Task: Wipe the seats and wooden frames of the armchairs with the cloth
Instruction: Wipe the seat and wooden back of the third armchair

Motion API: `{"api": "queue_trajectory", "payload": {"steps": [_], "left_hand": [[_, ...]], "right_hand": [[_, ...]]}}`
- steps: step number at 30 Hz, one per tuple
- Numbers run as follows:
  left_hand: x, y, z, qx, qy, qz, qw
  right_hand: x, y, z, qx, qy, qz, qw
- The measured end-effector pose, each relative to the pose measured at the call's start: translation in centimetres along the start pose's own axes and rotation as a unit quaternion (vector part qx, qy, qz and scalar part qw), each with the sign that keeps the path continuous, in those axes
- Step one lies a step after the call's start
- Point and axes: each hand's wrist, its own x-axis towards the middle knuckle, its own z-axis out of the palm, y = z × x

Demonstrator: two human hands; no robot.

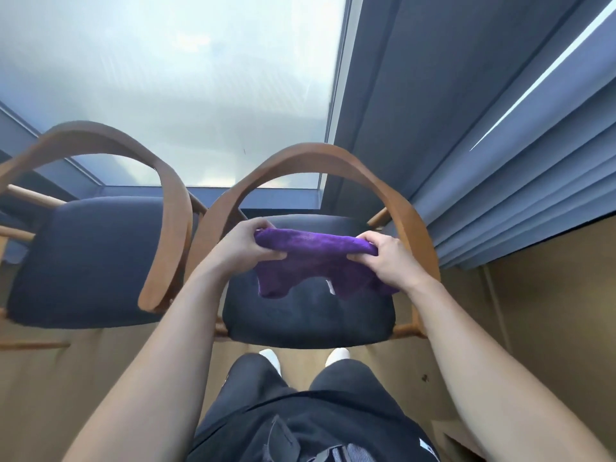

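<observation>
A purple cloth [316, 258] is stretched between both hands above the dark seat [306, 315] of the armchair right in front of me. My left hand [248, 245] grips the cloth's left end. My right hand [388, 258] pinches its right end. The cloth's lower edge hangs in folds just over the seat cushion. This chair's curved wooden frame [316, 155] arches behind the hands. A second armchair with a dark seat [86, 261] and a curved wooden frame [100, 135] stands to the left.
A large window [173, 78] lies behind both chairs. Grey-blue curtains [500, 161] hang at the right, close to the near chair's arm. The floor [550, 311] is tan. My legs and white shoes [271, 358] stand at the seat's front edge.
</observation>
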Motion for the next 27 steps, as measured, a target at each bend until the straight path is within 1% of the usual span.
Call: {"api": "queue_trajectory", "payload": {"steps": [2,4,6,8,10,12,13,14,15,16,17,18,19,21,22,23,25,27], "left_hand": [[1.0,-1.0,1.4,-0.005,-0.020,-0.040,0.999],[2.6,-2.6,3.1,-0.007,-0.039,-0.096,0.995],[4.5,-4.7,5.4,-0.006,-0.042,-0.151,0.988],[7.0,-7.7,7.9,-0.001,-0.015,-0.198,0.980],[9.7,-11.4,10.6,0.016,0.031,-0.238,0.971],[12.6,-15.2,13.2,0.034,0.091,-0.261,0.961],[13.9,-16.8,14.5,0.050,0.127,-0.260,0.956],[14.9,-18.3,15.8,0.076,0.174,-0.241,0.952],[15.6,-19.5,17.1,0.114,0.226,-0.197,0.947],[16.1,-20.5,18.3,0.151,0.273,-0.133,0.941],[16.4,-21.3,19.6,0.179,0.299,-0.066,0.935],[16.4,-22.1,21.0,0.198,0.298,-0.014,0.934],[16.1,-23.0,22.4,0.220,0.275,0.013,0.936],[15.4,-25.0,24.9,0.289,0.203,0.004,0.936],[15.3,-26.0,25.8,0.327,0.179,-0.008,0.928],[15.5,-26.9,26.4,0.358,0.173,-0.014,0.917],[16.6,-28.0,26.8,0.391,0.196,-0.011,0.899],[17.7,-28.3,27.0,0.392,0.236,0.024,0.889]], "right_hand": [[0.9,1.6,0.5,-0.002,-0.018,0.020,1.000],[2.1,3.7,1.5,0.009,-0.031,0.046,0.998],[3.8,6.1,3.3,0.012,-0.048,0.075,0.996],[6.0,8.9,5.8,-0.003,-0.077,0.095,0.993],[8.5,11.9,8.8,-0.020,-0.102,0.112,0.988],[11.2,14.8,12.1,-0.025,-0.094,0.126,0.987],[12.4,16.2,13.8,-0.038,-0.069,0.128,0.989],[13.5,17.3,15.5,-0.071,-0.027,0.121,0.990],[14.2,18.2,17.2,-0.113,0.028,0.111,0.987],[14.5,18.8,18.7,-0.146,0.089,0.101,0.980],[14.6,19.2,20.2,-0.163,0.139,0.094,0.972],[14.4,19.6,21.7,-0.169,0.169,0.092,0.967],[13.7,19.8,23.2,-0.174,0.179,0.093,0.964],[11.9,20.8,26.1,-0.204,0.159,0.093,0.961],[11.1,21.5,27.3,-0.232,0.149,0.082,0.958],[10.5,22.3,28.2,-0.262,0.147,0.066,0.952],[10.7,24.1,29.2,-0.301,0.177,0.030,0.937],[11.7,25.0,29.3,-0.311,0.231,-0.009,0.922]]}}
